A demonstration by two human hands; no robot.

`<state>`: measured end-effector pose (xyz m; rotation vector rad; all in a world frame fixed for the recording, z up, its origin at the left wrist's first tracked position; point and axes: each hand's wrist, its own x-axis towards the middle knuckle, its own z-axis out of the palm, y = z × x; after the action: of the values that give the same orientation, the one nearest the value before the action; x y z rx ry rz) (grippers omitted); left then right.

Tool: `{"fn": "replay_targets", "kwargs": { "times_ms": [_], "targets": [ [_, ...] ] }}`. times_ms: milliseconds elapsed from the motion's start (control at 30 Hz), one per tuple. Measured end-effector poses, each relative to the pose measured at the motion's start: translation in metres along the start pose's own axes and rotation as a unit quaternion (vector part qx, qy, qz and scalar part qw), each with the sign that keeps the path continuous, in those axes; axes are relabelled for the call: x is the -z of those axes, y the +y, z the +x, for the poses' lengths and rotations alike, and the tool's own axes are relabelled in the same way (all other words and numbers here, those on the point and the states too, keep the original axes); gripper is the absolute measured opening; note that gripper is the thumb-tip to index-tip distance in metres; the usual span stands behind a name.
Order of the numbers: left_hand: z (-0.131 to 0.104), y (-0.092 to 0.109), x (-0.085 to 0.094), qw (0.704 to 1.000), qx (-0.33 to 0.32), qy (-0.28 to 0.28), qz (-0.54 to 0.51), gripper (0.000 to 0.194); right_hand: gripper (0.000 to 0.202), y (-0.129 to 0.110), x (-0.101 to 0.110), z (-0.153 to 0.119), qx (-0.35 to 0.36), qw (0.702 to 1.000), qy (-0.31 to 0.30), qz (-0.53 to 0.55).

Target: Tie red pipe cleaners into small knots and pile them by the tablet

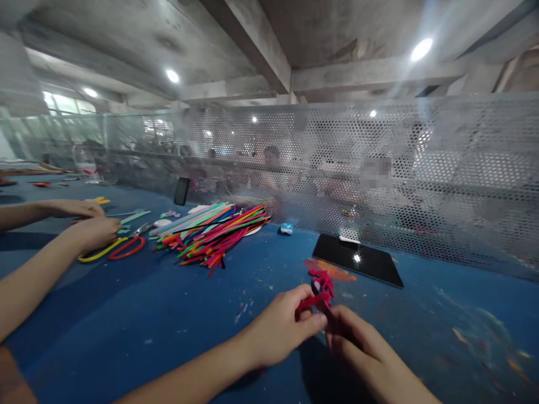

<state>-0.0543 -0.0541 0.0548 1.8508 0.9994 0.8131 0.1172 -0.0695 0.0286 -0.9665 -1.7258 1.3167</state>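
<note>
My left hand (286, 322) is closed, pinching a red fuzzy pipe cleaner (309, 302) between thumb and fingers. Close against it, my right hand (357, 339) has its fingers curled round a thin dark piece (324, 307) that crosses the red one. Whether this dark piece is a tool or another pipe cleaner, I cannot tell. Just beyond my fingertips, a small heap of curled crimson pipe cleaner pieces (323, 279) rests on the blue table (202, 325).
A pile of coloured pipe cleaners (214, 233) lies left of centre. Beside it are scissors (135, 244) with red and yellow handles, near a co-worker's hands (95, 227). A black tablet (357, 261), a phone (182, 191) and a small blue-white item (286, 228) stand or lie before the perforated metal screen (286, 151).
</note>
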Motion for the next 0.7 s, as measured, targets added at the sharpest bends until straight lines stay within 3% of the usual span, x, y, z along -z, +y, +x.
{"fn": "replay_targets", "kwargs": {
  "times_ms": [100,200,300,367,500,600,700],
  "targets": [
    [-0.004,0.009,-0.002,0.998,-0.025,-0.017,0.054,0.022,0.018,-0.004,-0.003,-0.003,-0.005,0.998,0.020,0.052],
    [-0.006,0.007,-0.005,0.970,-0.062,-0.004,0.236,0.031,0.028,-0.003,-0.005,-0.006,-0.061,0.992,0.015,0.114],
    [-0.007,-0.001,-0.007,0.878,-0.121,0.025,0.463,0.026,0.038,-0.004,-0.006,-0.008,-0.144,0.976,-0.003,0.164],
    [-0.008,-0.006,-0.009,0.821,-0.166,0.050,0.544,0.023,0.044,-0.008,-0.007,-0.009,-0.203,0.958,0.020,0.201],
    [-0.009,-0.006,-0.010,0.771,-0.244,0.094,0.580,0.026,0.053,-0.018,-0.005,-0.013,-0.262,0.938,0.034,0.226],
    [-0.011,-0.005,-0.012,0.759,-0.278,0.100,0.580,0.030,0.052,-0.016,-0.001,-0.020,-0.233,0.949,-0.005,0.212],
    [-0.011,-0.006,-0.014,0.753,-0.312,0.088,0.573,0.029,0.053,-0.005,0.001,-0.030,-0.221,0.959,0.005,0.178]
  ]
}}
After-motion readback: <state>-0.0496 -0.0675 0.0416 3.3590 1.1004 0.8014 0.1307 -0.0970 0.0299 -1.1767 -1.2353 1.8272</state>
